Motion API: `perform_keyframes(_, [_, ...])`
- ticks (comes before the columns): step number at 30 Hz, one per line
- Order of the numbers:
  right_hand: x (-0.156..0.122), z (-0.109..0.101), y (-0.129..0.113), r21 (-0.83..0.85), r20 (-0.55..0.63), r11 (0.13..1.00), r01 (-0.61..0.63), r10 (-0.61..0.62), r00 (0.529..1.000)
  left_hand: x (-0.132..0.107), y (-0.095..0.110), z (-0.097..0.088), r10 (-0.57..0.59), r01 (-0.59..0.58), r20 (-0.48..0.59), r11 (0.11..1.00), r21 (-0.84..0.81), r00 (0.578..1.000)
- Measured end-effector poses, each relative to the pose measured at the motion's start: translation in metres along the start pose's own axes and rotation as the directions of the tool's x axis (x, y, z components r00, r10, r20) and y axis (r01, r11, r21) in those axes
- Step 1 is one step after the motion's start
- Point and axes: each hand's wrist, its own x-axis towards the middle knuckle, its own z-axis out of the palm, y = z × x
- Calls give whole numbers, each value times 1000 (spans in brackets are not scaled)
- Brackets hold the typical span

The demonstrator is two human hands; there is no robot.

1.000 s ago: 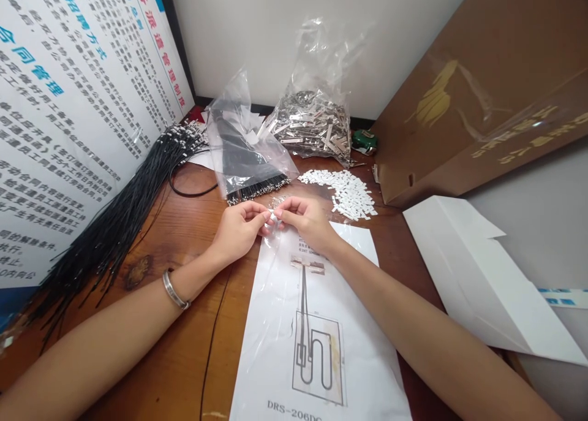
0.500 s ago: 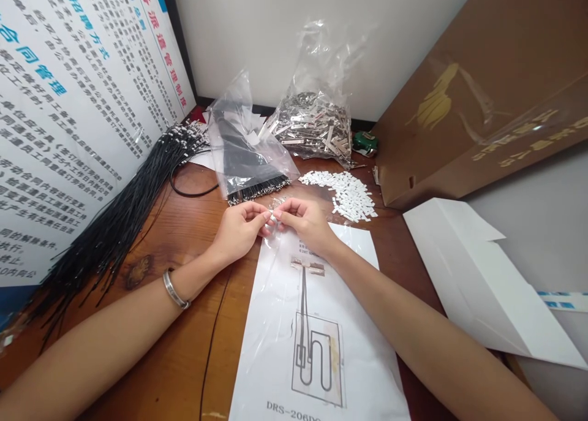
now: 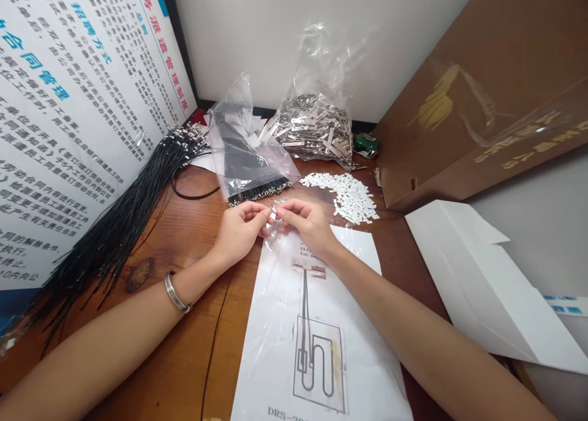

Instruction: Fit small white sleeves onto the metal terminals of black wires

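My left hand [image 3: 239, 231] and my right hand [image 3: 307, 223] meet fingertip to fingertip above the top edge of a printed drawing sheet [image 3: 316, 335] in a clear sleeve. Both pinch a tiny white piece [image 3: 272, 215] between them. A thin black wire [image 3: 215, 341] runs from under my left hand toward me along the wooden table [image 3: 184, 237]. A silver bangle sits on my left wrist. Just behind my hands lies a clear bag of black wires with metal tips [image 3: 250, 163], and to the right a heap of small white pieces [image 3: 349, 194].
A large bundle of black wires [image 3: 114, 225] lies along a printed poster board [image 3: 68, 102] on the left. A bag of metal clips [image 3: 315, 127] stands at the back by the wall. A brown cardboard box [image 3: 482, 102] and white folded paper [image 3: 478, 280] fill the right side.
Hands stay pinched together in the same spot; only the view has shifted slightly.
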Motion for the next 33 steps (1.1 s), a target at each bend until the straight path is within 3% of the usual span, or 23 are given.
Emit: perform_keyframes(33, [-2,1,-2,-52,0,999,12,-12,1000,-4,2,2,45,-46,30,997,64,999])
